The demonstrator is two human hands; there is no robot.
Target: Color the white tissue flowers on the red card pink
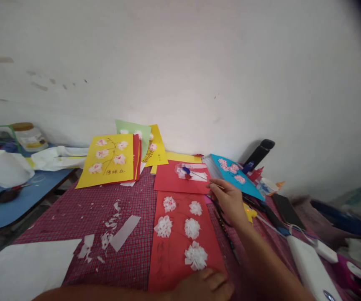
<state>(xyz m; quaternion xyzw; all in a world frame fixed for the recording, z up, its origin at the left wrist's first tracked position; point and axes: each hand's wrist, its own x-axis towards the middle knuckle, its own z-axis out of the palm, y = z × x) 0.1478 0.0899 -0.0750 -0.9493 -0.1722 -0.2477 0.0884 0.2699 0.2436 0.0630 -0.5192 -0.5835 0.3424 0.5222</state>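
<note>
— So, in the head view, where does the thin stick lie relative to the fingers?

— Between the right hand's thumb and fingertips, pinched with no gap to see. It points left and far, its other end at a clear dish with blue and red patches, on the far red card.

— And the left hand?

— Over the near end of the near red sheet, just nearer than the nearest white flower. Its fingers are slightly bent; I cannot tell how far open they are, or whether they hold anything.

— What else is unclear?

— The stick's tip blends into the patches, so touching or apart, I cannot say. The dish's rim is faint. Handwriting on the near sheet's left is blurred, and the picture's near edge cuts off the left hand's lower part.
</note>
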